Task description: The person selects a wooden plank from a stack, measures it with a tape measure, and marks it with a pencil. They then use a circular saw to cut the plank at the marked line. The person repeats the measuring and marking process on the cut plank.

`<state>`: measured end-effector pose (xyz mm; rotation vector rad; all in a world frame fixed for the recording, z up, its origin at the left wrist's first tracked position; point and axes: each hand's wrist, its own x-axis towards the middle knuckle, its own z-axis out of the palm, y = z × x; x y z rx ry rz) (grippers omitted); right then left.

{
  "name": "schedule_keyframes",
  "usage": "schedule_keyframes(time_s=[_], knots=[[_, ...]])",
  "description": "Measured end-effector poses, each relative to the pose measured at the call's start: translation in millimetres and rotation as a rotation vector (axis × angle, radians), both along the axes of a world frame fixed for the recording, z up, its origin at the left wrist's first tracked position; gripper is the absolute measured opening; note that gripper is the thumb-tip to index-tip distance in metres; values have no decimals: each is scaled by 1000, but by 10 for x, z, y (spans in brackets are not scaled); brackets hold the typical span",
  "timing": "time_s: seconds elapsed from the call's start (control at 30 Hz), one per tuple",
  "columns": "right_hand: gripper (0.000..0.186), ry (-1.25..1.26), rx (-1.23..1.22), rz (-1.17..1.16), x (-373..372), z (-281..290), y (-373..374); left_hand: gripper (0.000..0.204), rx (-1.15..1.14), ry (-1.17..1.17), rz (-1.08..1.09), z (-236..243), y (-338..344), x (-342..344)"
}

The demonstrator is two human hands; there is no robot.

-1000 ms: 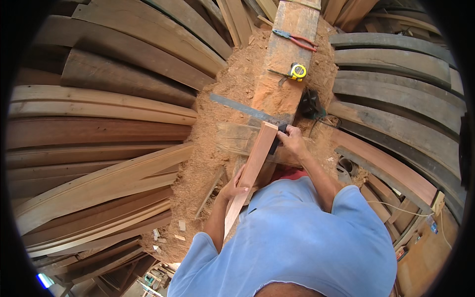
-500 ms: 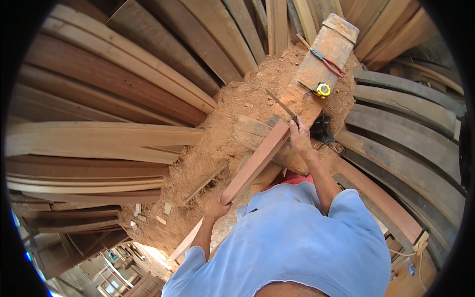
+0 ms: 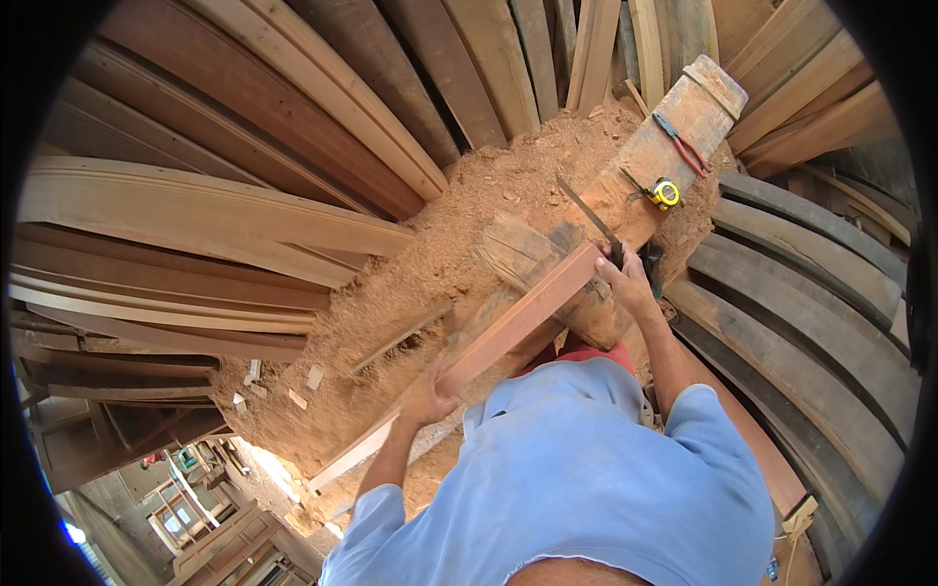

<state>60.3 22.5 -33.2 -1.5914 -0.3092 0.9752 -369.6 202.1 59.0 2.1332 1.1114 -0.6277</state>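
A long reddish wooden bar (image 3: 518,308) lies slantwise in front of me, its upper end over a dusty wooden support (image 3: 523,252). Fingers of my left hand (image 3: 427,398) wrap round the bar about midway along it. At its upper end my right hand (image 3: 630,283) is closed, the thumb side against the wood. From that hand sticks out a narrow, flat metal blade with a dark handle (image 3: 591,213), pointing up and left; whether it is a file or a knife I cannot tell.
A sawdust-covered plank (image 3: 674,137) bears red-handled pliers (image 3: 682,145) and a yellow tape measure (image 3: 664,194). Boards (image 3: 293,107) are stacked at the left and far side; grey curved-looking boards (image 3: 782,293) stand at the right. Sawdust (image 3: 430,244) and offcuts (image 3: 315,377) cover the ground.
The view has turned, so the plank and its tools sit farther right and lower. The bar lies flatter across the view, and my right thumb has come against its upper end.
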Motion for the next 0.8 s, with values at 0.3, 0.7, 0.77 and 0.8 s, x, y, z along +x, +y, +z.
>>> schedule_keyframes(time_s=[0.3,0.7,0.77,0.8], knots=[[28,-106,-47,124,109,98,71,81,-73,215,-58,-212,245,-775],[39,-343,-342,104,342,67,575,70,-341,-17,-42,-962,652,-924],[40,-378,-353,117,403,-176,538,65,-234,11,182,-1021,627,-830],[40,-396,-356,124,422,-314,510,67,-182,54,184,-1046,645,-761]])
